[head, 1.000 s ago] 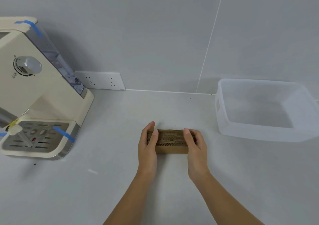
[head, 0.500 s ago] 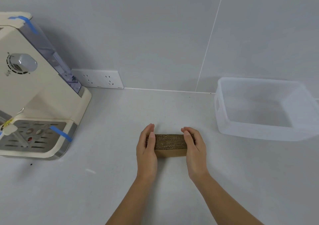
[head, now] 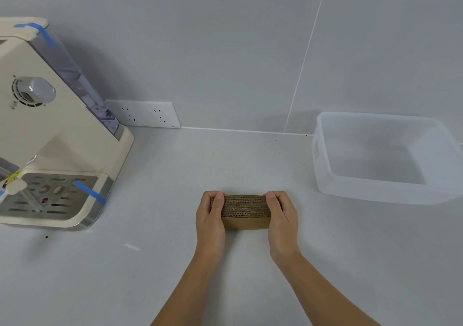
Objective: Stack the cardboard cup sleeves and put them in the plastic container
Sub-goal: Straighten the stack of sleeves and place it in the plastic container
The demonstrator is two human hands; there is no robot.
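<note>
A stack of brown corrugated cardboard cup sleeves [head: 244, 210] stands on edge on the white counter, its ridged edges facing up. My left hand [head: 210, 219] presses against the stack's left end and my right hand [head: 281, 216] against its right end, fingers curled over the top. The clear plastic container [head: 323, 165] sits on the counter to the right, against the wall, and has nothing in it.
A cream coffee machine [head: 50, 135] with blue tape strips stands at the left. A white socket strip [head: 145, 114] is on the wall behind. The grey counter [head: 175, 175] stretches between the machine and the container.
The hands have closed in a little on the stack's ends, fingers curling more over the top. The stack stays in the same spot on the counter.
</note>
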